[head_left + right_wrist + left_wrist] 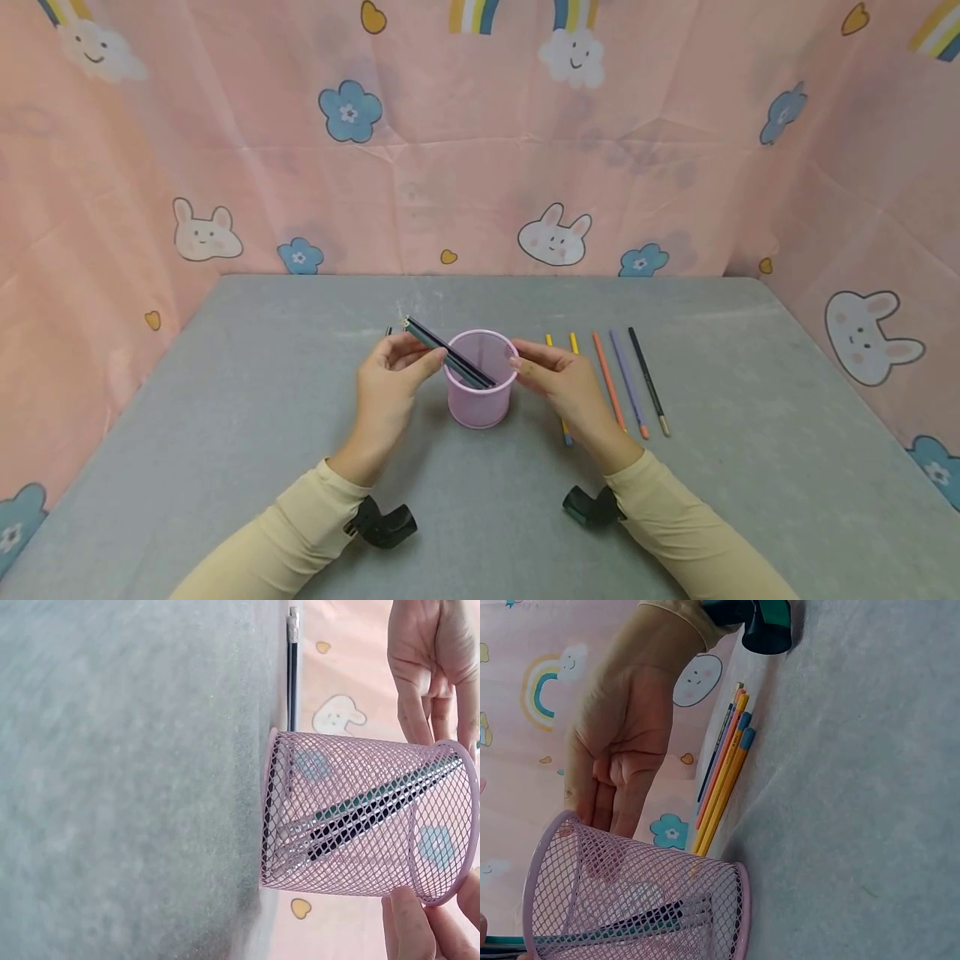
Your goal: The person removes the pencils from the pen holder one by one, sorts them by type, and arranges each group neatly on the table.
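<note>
A pink mesh pencil cup (478,410) stands upright on the table. Dark pencils (429,335), green and black, slant into it, their eraser ends down near its base in the right wrist view. Thumb and fingers of my left hand (386,387) pinch these pencils where they come out over the left rim. My right hand (576,396) grips the cup's right rim, thumb at the near side and fingers outside the mesh (352,817). How many pencils are in the cup is hard to tell.
Right of the cup lie two yellow pencils (731,776), an orange pencil (609,382), a purple pencil (628,383) and a black pencil (648,379). Another dark pencil (292,682) lies on the table behind my left hand. A patterned pink cloth (450,183) hangs behind the grey table (225,400).
</note>
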`<action>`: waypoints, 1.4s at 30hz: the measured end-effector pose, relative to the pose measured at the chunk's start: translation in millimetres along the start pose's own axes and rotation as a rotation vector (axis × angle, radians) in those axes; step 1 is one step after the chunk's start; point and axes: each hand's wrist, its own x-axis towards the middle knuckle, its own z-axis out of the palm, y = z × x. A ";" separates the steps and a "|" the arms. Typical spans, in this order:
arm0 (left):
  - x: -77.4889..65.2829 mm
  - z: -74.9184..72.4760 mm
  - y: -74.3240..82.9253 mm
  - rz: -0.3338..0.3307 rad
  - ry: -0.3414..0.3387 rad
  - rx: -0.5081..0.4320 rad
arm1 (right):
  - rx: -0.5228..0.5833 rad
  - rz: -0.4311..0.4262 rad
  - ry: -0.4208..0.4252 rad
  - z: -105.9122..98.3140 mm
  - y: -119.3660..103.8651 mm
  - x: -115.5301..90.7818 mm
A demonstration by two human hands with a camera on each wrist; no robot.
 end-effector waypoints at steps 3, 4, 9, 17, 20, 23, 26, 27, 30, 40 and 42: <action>0.5 1.9 -0.3 -0.001 0.013 -0.023 | 0.002 -0.003 -0.003 -0.3 -0.4 -0.1; 0.7 2.5 -0.1 -0.001 0.015 -0.029 | 0.002 -0.004 -0.005 -0.3 -0.7 -0.2; 3.8 5.2 1.0 0.012 0.017 -0.031 | -0.007 0.001 -0.001 -0.6 -0.9 -0.6; 7.9 7.7 3.0 0.030 0.029 -0.027 | -0.023 0.004 0.010 0.9 -1.8 -0.9; 8.9 7.3 4.6 0.040 0.034 -0.047 | -0.022 0.004 0.013 1.2 -1.1 -0.4; 9.7 5.9 7.6 0.055 0.036 -0.075 | -0.020 0.004 0.014 1.2 -0.7 -0.1; 10.8 3.7 11.4 0.072 0.040 -0.100 | -0.024 0.002 0.017 0.9 -1.3 -0.7; 11.5 2.8 12.5 0.077 0.043 -0.102 | -0.023 0.004 0.019 0.8 -1.2 -0.7; 12.5 -0.8 16.7 0.093 0.052 -0.107 | -0.026 0.011 0.020 0.8 -1.0 -0.5; 17.7 -13.3 33.4 0.173 0.084 -0.101 | -0.024 0.022 0.032 1.0 -0.7 0.5; 19.2 -15.3 36.3 0.190 0.095 -0.100 | -0.018 0.020 0.031 2.0 -0.9 0.9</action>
